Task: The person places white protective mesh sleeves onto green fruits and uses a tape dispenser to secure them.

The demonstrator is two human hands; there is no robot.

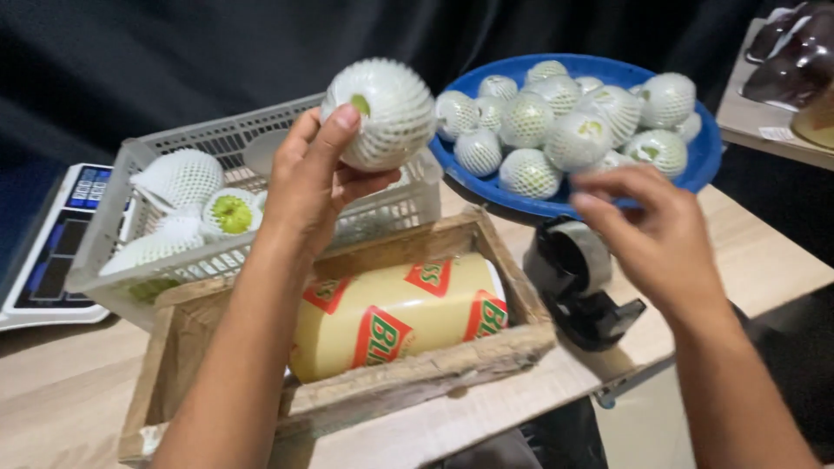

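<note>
My left hand (311, 181) holds up a round green fruit wrapped in white foam netting (380, 114), gripping it from below above the grey plastic basket (113, 260). My right hand (653, 233) hovers with fingers apart and nothing in it, just in front of the blue bowl (705, 158) piled with several net-wrapped fruits (577, 139). Below both hands a wooden crate (417, 382) holds a yellow roll with red and green labels (395, 317).
The grey basket contains loose white foam nets (178, 178) and one wrapped green fruit (231, 213). A digital scale (48, 252) lies at far left. A black tape dispenser (584, 291) stands under the blue bowl. Dark packaged items (795, 56) sit at top right.
</note>
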